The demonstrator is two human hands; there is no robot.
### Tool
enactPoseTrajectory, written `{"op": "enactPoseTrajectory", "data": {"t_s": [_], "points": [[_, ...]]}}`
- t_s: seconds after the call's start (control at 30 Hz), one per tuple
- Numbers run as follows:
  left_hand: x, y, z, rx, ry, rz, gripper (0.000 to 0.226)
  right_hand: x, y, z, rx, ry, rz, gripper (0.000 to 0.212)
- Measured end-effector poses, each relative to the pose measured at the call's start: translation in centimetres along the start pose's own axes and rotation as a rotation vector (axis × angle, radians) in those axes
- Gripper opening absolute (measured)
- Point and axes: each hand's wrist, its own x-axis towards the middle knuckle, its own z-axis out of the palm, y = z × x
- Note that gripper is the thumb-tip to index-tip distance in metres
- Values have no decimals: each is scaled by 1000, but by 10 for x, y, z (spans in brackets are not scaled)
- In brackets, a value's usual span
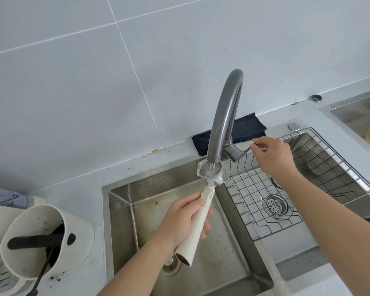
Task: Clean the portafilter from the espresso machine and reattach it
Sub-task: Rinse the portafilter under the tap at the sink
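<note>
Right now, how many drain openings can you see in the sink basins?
2. One drain sits in the left basin, partly hidden behind the portafilter held by the left hand. The strainer drain is under the wire rack. The far-right basin's drain isn't visible.

Brushed steel sink (124, 210), matt grey metal faucet (224, 107), chipped cream-handled metal portafilter (203, 212).

Head view, steeply down, sink (124, 210) close
</note>
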Motion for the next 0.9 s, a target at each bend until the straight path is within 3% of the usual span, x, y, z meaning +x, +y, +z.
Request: {"op": "enactPoseTrajectory", "data": {"t_s": [0.57,0.9], "points": [[45,24,34,-509,198,-143,19,0,-2,0,18,-11,28,29],[44,21,37,-314,172,-162,24,-1,-1,0,16,-8,18,28]]}}
